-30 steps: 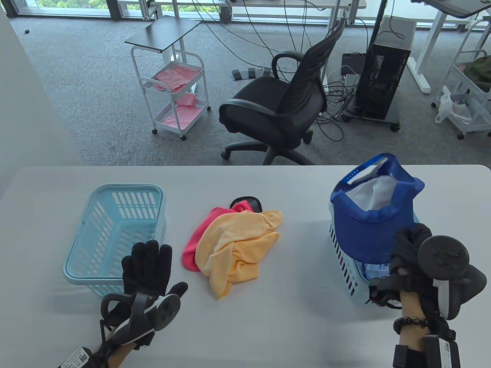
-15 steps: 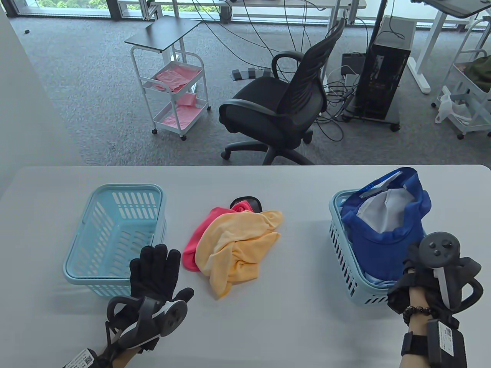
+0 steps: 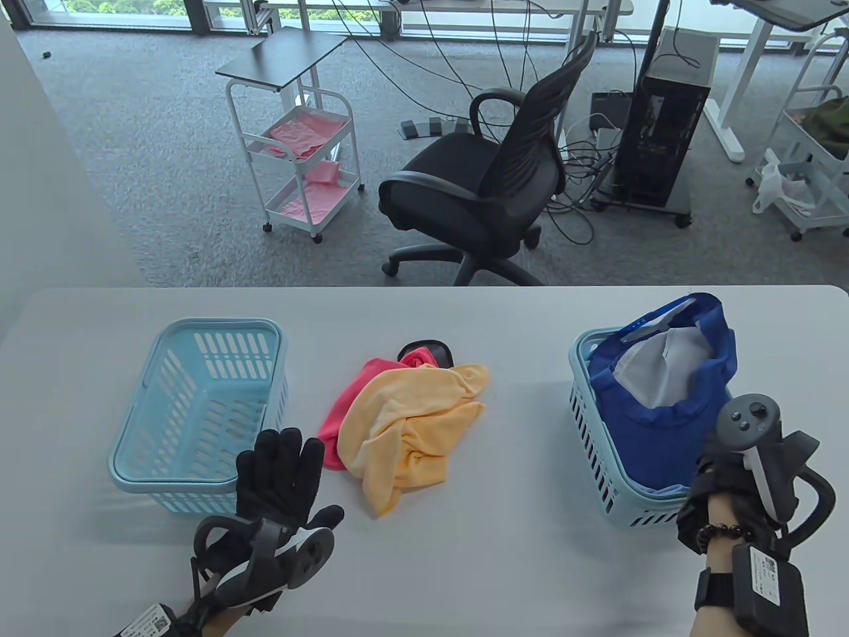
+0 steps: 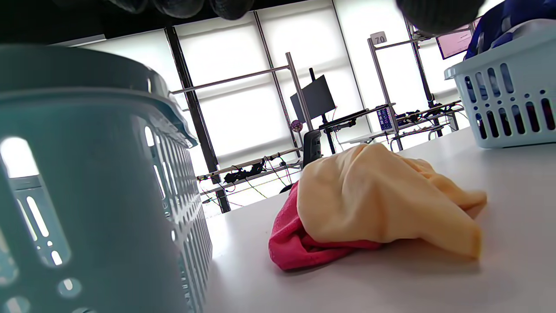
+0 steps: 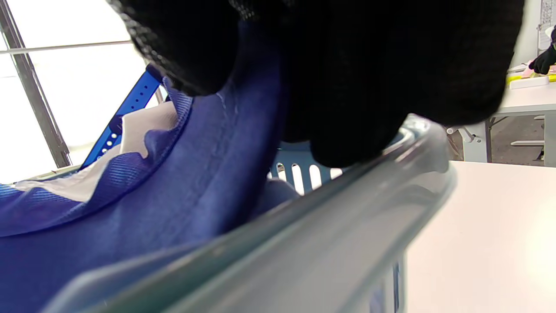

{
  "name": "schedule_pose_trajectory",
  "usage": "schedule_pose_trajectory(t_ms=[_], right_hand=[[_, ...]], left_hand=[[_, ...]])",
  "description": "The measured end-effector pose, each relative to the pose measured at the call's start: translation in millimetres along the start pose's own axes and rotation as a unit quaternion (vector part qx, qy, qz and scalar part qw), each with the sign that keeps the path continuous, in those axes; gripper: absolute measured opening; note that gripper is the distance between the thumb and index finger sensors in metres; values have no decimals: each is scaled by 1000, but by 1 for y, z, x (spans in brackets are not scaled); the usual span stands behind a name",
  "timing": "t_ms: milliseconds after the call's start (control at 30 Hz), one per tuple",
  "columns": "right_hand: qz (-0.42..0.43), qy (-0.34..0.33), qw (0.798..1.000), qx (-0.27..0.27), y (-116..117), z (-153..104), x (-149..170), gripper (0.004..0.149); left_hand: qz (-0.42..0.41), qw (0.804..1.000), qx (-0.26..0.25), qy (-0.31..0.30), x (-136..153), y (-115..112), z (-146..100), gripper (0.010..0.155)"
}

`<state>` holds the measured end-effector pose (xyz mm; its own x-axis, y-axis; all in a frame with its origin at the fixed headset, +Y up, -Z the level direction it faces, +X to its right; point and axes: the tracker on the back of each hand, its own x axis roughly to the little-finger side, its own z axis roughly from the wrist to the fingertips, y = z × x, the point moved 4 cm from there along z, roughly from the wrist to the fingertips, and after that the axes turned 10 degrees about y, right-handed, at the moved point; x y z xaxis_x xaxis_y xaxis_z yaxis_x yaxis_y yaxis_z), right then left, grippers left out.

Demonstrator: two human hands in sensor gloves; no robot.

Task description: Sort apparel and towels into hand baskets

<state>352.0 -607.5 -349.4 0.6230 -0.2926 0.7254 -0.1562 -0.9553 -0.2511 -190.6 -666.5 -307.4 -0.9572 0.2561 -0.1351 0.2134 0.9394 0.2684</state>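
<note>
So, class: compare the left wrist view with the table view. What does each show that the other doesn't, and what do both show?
Only the left wrist view shows, from low at table level, the pink towel lying under the yellow one, and a dark monitor against bright windows.

Only the table view shows both gloved hands, left hand open beside the left basket, right hand at the right basket's near rim, plus the black office chair.

Both show the yellow towel, the left basket, and the right basket holding a blue cap.

Grey carpet (image 3: pixel 132 133), black office chair (image 3: pixel 484 192), white cart (image 3: pixel 302 166), possibly PC tower (image 3: pixel 663 133).
</note>
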Motion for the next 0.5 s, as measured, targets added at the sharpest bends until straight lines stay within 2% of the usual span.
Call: schedule_pose_trajectory(t_ms=[267, 400, 500], right_hand=[[12, -25, 999, 37, -32, -26, -10, 64], [33, -66, 996, 49, -43, -50, -32, 66], [48, -112, 992, 40, -43, -73, -58, 66]], left_hand=[[-8, 1000, 1, -1, 2, -1, -2, 93], [-11, 1000, 6, -5, 1, -2, -3, 93], [-14, 1000, 10, -8, 0, -2, -3, 94]])
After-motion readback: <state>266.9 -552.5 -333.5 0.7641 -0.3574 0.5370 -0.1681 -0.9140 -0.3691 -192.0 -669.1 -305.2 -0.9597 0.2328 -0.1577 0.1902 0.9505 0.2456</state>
